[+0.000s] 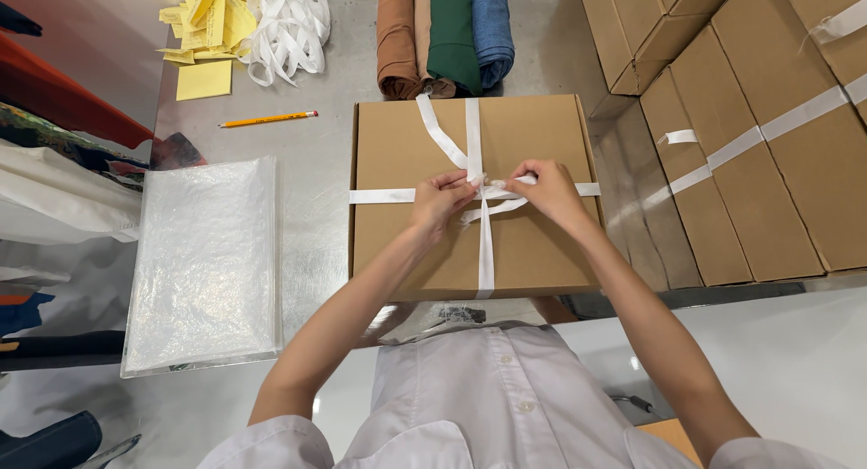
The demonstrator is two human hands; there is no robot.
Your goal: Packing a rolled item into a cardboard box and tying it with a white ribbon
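Note:
A flat brown cardboard box lies on the metal table in front of me. A white ribbon runs around it both ways and crosses near its middle. My left hand pinches the ribbon just left of the crossing. My right hand pinches a ribbon end just right of it. One loose ribbon tail trails up and left over the lid. The knot itself is partly hidden by my fingers.
A stack of clear plastic bags lies left of the box. Farther back are a yellow pencil, yellow paper slips, a pile of white ribbon and rolled fabrics. Ribbon-tied cardboard boxes stand at the right.

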